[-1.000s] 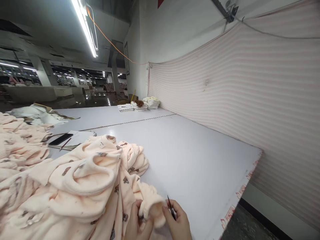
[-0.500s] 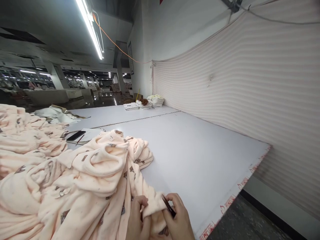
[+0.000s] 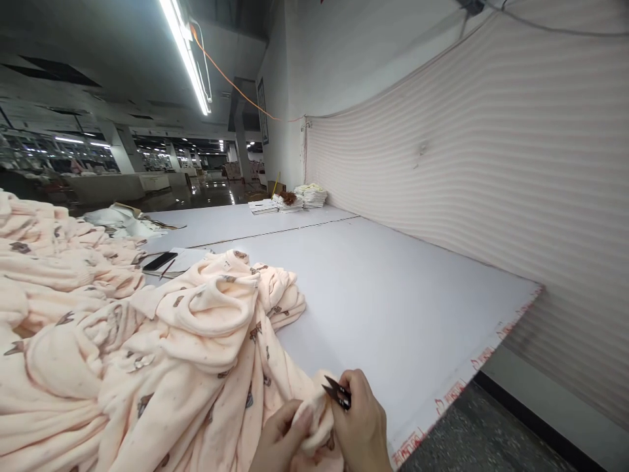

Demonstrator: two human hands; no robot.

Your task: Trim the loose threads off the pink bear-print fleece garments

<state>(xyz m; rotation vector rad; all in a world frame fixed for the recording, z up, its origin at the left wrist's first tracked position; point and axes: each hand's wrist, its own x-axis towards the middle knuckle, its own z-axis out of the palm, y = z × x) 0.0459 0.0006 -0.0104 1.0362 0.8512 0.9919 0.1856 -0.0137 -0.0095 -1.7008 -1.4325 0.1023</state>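
Note:
Low in the head view, my left hand (image 3: pixel 285 432) pinches an edge of the peach fleece fabric (image 3: pixel 191 341), which has small brown printed figures. My right hand (image 3: pixel 361 416) is closed around small black thread snips (image 3: pixel 338 393). Their two pointed blades are spread apart and point up and left, close beside the held fold of fabric. The rest of the fabric lies in a large, loosely folded heap to the left of my hands. The lower fingers of my right hand are hidden behind the cloth.
A pale grey table (image 3: pixel 393 295) spreads ahead, its right edge marked with red print. A phone (image 3: pixel 161 261) and a pen (image 3: pixel 167 269) lie on papers behind the heap. Folded white stacks (image 3: pixel 312 195) stand at the far end. A striped cloth (image 3: pixel 466 151) hangs along the right.
The snips have turned and their blades now show spread apart. My left hand has shifted its hold on the fabric edge, slightly lower and to the right. The view has shifted slightly.

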